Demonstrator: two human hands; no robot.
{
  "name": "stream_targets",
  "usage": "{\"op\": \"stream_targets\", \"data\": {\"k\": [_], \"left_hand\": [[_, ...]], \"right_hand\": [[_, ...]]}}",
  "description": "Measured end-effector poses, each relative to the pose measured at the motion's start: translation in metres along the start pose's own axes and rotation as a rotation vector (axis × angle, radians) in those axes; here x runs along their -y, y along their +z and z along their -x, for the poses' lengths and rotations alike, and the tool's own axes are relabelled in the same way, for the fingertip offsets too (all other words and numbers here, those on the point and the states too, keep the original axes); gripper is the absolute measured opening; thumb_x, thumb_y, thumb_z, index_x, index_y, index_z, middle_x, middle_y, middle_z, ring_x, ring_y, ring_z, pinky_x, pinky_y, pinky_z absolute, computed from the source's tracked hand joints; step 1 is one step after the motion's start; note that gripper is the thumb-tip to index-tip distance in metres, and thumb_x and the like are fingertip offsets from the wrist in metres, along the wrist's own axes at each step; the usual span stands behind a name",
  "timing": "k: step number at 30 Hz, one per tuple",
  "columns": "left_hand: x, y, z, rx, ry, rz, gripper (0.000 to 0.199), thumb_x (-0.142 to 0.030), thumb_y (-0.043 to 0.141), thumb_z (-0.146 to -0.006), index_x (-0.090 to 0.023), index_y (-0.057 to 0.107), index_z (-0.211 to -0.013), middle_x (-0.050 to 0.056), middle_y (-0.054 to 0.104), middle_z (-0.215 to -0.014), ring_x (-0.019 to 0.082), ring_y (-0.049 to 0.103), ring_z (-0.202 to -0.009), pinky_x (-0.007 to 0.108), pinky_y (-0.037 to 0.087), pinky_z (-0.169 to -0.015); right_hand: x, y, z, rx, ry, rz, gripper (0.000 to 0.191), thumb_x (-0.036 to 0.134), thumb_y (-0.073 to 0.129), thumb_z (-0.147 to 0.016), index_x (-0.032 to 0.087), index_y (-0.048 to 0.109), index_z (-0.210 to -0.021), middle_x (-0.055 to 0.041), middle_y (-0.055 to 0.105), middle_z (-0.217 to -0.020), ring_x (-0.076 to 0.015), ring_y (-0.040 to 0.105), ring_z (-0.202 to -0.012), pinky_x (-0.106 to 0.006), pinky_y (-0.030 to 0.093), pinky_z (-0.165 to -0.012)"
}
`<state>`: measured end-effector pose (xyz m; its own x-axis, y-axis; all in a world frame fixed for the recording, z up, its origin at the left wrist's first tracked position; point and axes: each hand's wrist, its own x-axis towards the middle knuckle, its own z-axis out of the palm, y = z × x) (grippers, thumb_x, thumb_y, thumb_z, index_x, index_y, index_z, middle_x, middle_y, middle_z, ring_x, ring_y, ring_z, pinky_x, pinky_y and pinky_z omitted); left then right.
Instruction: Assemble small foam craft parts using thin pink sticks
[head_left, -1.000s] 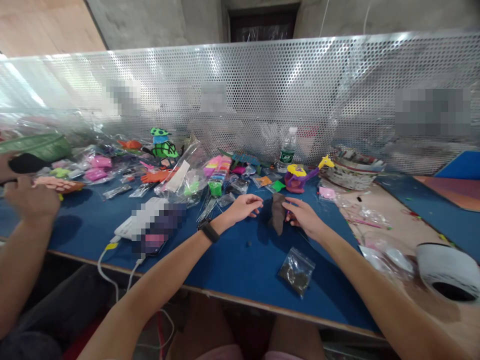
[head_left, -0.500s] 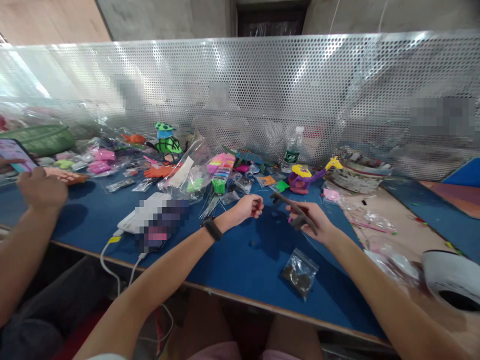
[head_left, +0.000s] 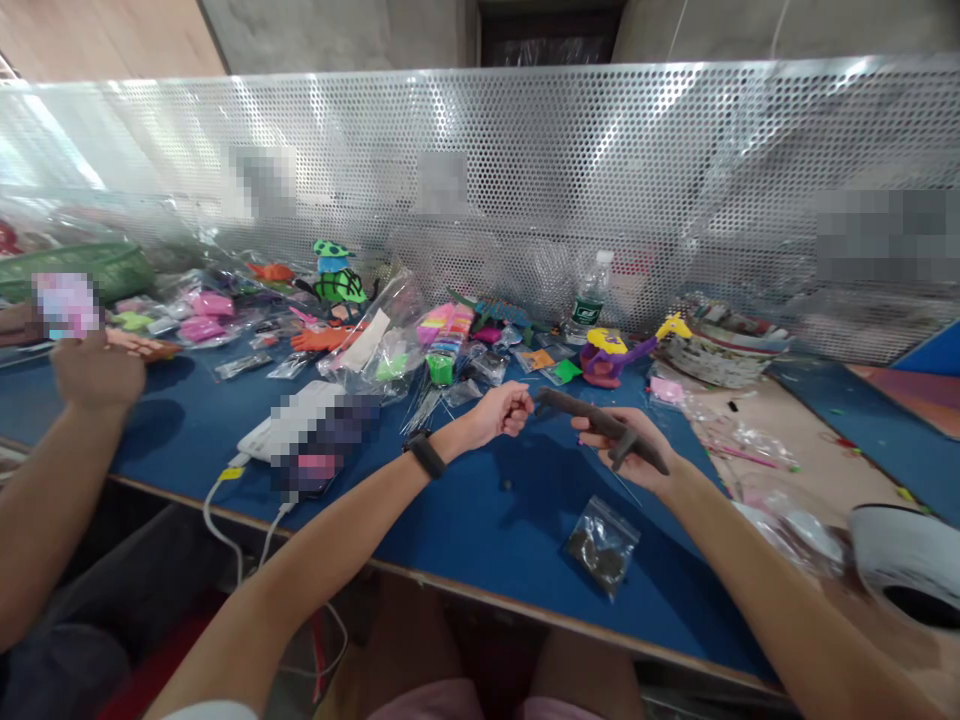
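Note:
A long dark grey-brown figure (head_left: 592,418) with short stubs lies across the fingers of my right hand (head_left: 634,450), over the blue table (head_left: 480,540). My left hand (head_left: 504,412), below a black wristband (head_left: 425,455), is closed with its fingertips together near the figure's left end; whatever it pinches is too small to name. Below my right hand, a small clear zip bag (head_left: 601,548) with dark lumps inside lies on the table.
A power bank (head_left: 296,420) and a phone with white cables lie left. Behind are bagged colored clay (head_left: 450,335), a green turtle figure (head_left: 337,285), a bottle (head_left: 590,300), a giraffe-headed figure (head_left: 607,358) and a basket (head_left: 709,350). Another person's hand (head_left: 97,370) is at far left.
The dark figure has turned in my right hand, its left end now closer to my left hand. At far left, the other person's phone has been raised and turned.

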<state>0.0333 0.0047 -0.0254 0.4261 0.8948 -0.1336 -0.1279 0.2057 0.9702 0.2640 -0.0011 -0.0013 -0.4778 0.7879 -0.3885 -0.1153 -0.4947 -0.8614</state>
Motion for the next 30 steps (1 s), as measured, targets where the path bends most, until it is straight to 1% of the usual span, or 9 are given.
{"op": "stream_targets", "data": {"k": [3, 6, 8, 10, 14, 19, 24, 27, 30], "left_hand": [[0.002, 0.002, 0.003, -0.086, 0.228, -0.381, 0.033, -0.047, 0.055, -0.089, -0.018, 0.052, -0.073, -0.005, 0.037, -0.059, 0.009, 0.034, -0.051, 0.024, 0.026, -0.051], [0.003, 0.003, 0.007, -0.208, 0.461, -0.776, 0.037, -0.047, 0.056, -0.092, -0.018, 0.05, -0.07, -0.004, 0.042, -0.061, 0.011, 0.039, -0.056, 0.026, 0.026, -0.056], [0.004, 0.003, 0.008, -0.248, 0.552, -0.962, 0.039, -0.041, 0.054, -0.095, -0.018, 0.045, -0.066, -0.004, 0.041, -0.058, 0.011, 0.037, -0.055, 0.028, 0.024, -0.056], [0.004, 0.002, 0.007, -0.249, 0.599, -1.077, 0.041, -0.037, 0.05, -0.098, -0.018, 0.043, -0.062, -0.002, 0.042, -0.058, 0.011, 0.037, -0.054, 0.029, 0.023, -0.056], [0.006, -0.001, 0.004, -0.248, 0.617, -1.193, 0.041, -0.034, 0.048, -0.1, -0.017, 0.048, -0.063, 0.0, 0.05, -0.06, 0.012, 0.04, -0.055, 0.029, 0.024, -0.057], [0.009, -0.002, 0.003, -0.296, 0.621, -1.297, 0.044, -0.037, 0.047, -0.1, -0.016, 0.056, -0.063, 0.001, 0.054, -0.059, 0.013, 0.044, -0.055, 0.028, 0.025, -0.057], [0.01, -0.002, 0.002, -0.301, 0.599, -1.337, 0.042, -0.03, 0.046, -0.099, -0.015, 0.063, -0.064, 0.004, 0.059, -0.059, 0.014, 0.046, -0.054, 0.028, 0.029, -0.058], [0.011, -0.002, 0.002, -0.306, 0.591, -1.332, 0.037, -0.03, 0.05, -0.097, -0.015, 0.065, -0.067, 0.004, 0.06, -0.061, 0.014, 0.046, -0.055, 0.028, 0.029, -0.058], [0.012, -0.004, 0.001, -0.324, 0.571, -1.307, 0.032, -0.028, 0.052, -0.096, -0.015, 0.065, -0.07, 0.003, 0.06, -0.062, 0.013, 0.045, -0.056, 0.028, 0.027, -0.057]], "right_hand": [[0.001, 0.003, 0.001, 0.009, 0.004, -0.027, 0.012, 0.019, 0.049, -0.086, 0.016, 0.058, -0.078, -0.0009, 0.049, -0.065, -0.0069, 0.024, -0.041, -0.014, 0.028, -0.027], [0.002, 0.008, 0.001, 0.016, 0.016, -0.037, 0.011, 0.018, 0.051, -0.087, 0.017, 0.059, -0.08, -0.0001, 0.049, -0.064, -0.0065, 0.023, -0.039, -0.014, 0.028, -0.026], [0.002, 0.01, 0.001, -0.004, 0.022, -0.079, 0.012, 0.015, 0.049, -0.087, 0.016, 0.06, -0.082, -0.0001, 0.051, -0.063, -0.006, 0.027, -0.038, -0.013, 0.031, -0.026], [0.002, 0.012, 0.001, -0.046, 0.024, -0.112, 0.014, 0.014, 0.048, -0.088, 0.015, 0.062, -0.084, -0.0007, 0.054, -0.063, -0.0059, 0.032, -0.037, -0.013, 0.033, -0.027], [-0.001, 0.013, -0.001, -0.094, -0.007, -0.075, 0.015, 0.013, 0.052, -0.088, 0.013, 0.067, -0.092, -0.0026, 0.061, -0.064, -0.0072, 0.044, -0.036, -0.014, 0.033, -0.026], [-0.004, 0.014, 0.0, -0.178, -0.052, -0.034, 0.024, 0.012, 0.057, -0.087, 0.015, 0.072, -0.107, -0.0033, 0.071, -0.076, -0.0086, 0.06, -0.046, -0.014, 0.036, -0.028], [-0.005, 0.02, 0.005, -0.205, -0.078, 0.077, 0.024, 0.016, 0.06, -0.086, 0.02, 0.075, -0.105, -0.0028, 0.073, -0.081, -0.0097, 0.061, -0.048, -0.015, 0.034, -0.027], [-0.006, 0.021, 0.006, -0.205, -0.093, 0.107, 0.025, 0.017, 0.061, -0.085, 0.021, 0.075, -0.105, -0.0029, 0.074, -0.082, -0.0099, 0.061, -0.05, -0.015, 0.039, -0.031], [-0.007, 0.022, 0.004, -0.199, -0.095, 0.105, 0.025, 0.02, 0.059, -0.087, 0.021, 0.074, -0.108, -0.0025, 0.073, -0.079, -0.0104, 0.061, -0.049, -0.017, 0.043, -0.034]]}}
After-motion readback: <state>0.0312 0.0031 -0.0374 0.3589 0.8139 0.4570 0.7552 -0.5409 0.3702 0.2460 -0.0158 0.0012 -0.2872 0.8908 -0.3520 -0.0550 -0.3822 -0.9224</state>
